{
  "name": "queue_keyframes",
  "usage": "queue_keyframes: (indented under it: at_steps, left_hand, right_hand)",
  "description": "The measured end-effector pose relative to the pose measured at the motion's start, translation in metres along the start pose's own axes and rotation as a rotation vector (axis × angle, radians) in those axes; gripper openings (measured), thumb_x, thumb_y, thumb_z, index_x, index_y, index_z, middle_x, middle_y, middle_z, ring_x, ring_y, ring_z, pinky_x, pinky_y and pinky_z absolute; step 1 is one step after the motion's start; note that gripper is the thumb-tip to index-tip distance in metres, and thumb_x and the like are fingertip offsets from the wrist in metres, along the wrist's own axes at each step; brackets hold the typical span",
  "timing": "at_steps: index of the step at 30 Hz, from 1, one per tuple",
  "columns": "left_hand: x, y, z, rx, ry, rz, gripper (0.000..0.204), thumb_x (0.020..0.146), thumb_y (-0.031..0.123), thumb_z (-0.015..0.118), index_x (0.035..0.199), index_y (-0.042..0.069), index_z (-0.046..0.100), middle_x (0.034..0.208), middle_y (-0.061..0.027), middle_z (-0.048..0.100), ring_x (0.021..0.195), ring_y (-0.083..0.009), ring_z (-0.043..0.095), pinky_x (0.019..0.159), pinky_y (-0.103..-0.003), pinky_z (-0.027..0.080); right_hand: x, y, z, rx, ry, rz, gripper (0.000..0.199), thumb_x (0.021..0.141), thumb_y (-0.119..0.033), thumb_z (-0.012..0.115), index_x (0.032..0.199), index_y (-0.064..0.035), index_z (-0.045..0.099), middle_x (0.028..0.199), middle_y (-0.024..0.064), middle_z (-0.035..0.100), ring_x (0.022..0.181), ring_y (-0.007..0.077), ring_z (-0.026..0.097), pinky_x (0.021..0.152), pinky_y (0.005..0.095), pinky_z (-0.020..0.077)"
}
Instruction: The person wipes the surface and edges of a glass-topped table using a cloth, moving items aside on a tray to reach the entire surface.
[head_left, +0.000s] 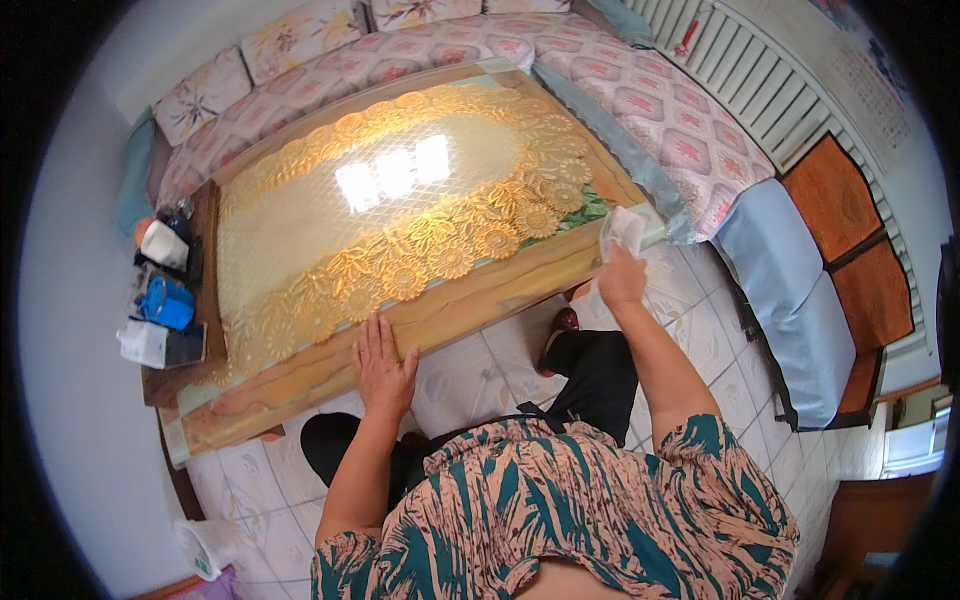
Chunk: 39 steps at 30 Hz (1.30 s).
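Observation:
A low table stands before me, its top covered by a clear sheet over a gold flower-patterned tablecloth. My left hand lies on the table's near edge, fingers stretched out, holding nothing. Toward the near right corner, my right hand is closed on a white cloth; whether it is cloth or tissue is hard to make out. The white piece rests against the tabletop by the corner. Green leaves show in the table surface just left of it.
A wooden tray at the table's left end bears a blue container, a white cup and a white box. A sofa with a patterned cover wraps the far and right sides. A white bin stands at lower left.

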<state>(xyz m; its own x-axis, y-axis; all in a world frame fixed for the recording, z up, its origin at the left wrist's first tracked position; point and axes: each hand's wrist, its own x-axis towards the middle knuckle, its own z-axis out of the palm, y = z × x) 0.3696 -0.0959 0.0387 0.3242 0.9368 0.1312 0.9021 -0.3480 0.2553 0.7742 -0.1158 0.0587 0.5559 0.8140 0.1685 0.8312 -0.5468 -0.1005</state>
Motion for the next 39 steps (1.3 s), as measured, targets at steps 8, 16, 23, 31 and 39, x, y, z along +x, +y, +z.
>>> queue_keyframes:
  at_steps: [8,16,23,31,39]
  left_hand:
    - [-0.061,-0.007,0.001,-0.35,0.169,-0.084,0.065,0.089,0.034,0.056,0.14,0.001,0.032,0.144,-0.0197,0.035,0.134,-0.0327,0.032,0.11,-0.044,0.023]
    - [-0.037,0.002,-0.046,-1.699,0.002,-0.584,0.067,0.092,0.044,0.053,0.14,0.004,0.029,0.13,-0.0134,0.047,0.116,-0.0237,0.05,0.091,-0.036,0.045]
    - [-0.034,-0.018,-0.025,-1.795,0.079,-0.535,0.061,0.089,0.018,0.062,0.141,0.008,0.032,0.126,-0.0094,0.051,0.108,-0.0201,0.054,0.087,-0.032,0.047]
    - [-0.04,-0.067,-0.037,-0.434,0.504,-0.123,0.051,0.076,0.001,0.055,0.125,0.014,0.055,0.123,-0.0105,0.054,0.101,-0.0313,0.054,0.088,-0.037,0.045]
    - [-0.04,-0.072,-0.041,-0.161,0.302,-0.134,0.053,0.073,0.005,0.057,0.123,0.024,0.057,0.128,-0.0057,0.05,0.099,-0.0321,0.052,0.082,-0.042,0.048]
  right_hand:
    - [-0.124,-0.172,-0.009,0.277,-0.038,-0.719,0.053,0.074,-0.007,0.059,0.126,-0.0053,0.049,0.126,0.0197,0.051,0.1,0.0355,0.052,0.083,0.0417,0.0432]
    - [-0.161,-0.228,-0.024,1.177,-0.7,-0.83,0.075,0.077,-0.004,0.06,0.144,-0.0055,0.026,0.144,0.0211,0.034,0.135,0.0312,0.032,0.109,0.0373,0.0266]
    - [-0.174,-0.235,-0.051,1.472,-1.169,-0.532,0.084,0.077,0.003,0.056,0.149,-0.0151,0.014,0.143,0.0169,0.035,0.13,0.0273,0.036,0.099,0.0369,0.039]
    - [-0.124,-0.189,-0.006,0.487,-0.306,-0.783,0.05,0.076,-0.013,0.067,0.122,-0.0056,0.047,0.118,0.0167,0.055,0.108,0.0351,0.053,0.09,0.0412,0.0448]
    - [-0.106,-0.203,-0.028,-0.055,-0.378,-0.805,0.057,0.069,-0.033,0.075,0.109,-0.0032,0.047,0.111,0.019,0.059,0.102,0.0382,0.056,0.084,0.0444,0.0466]
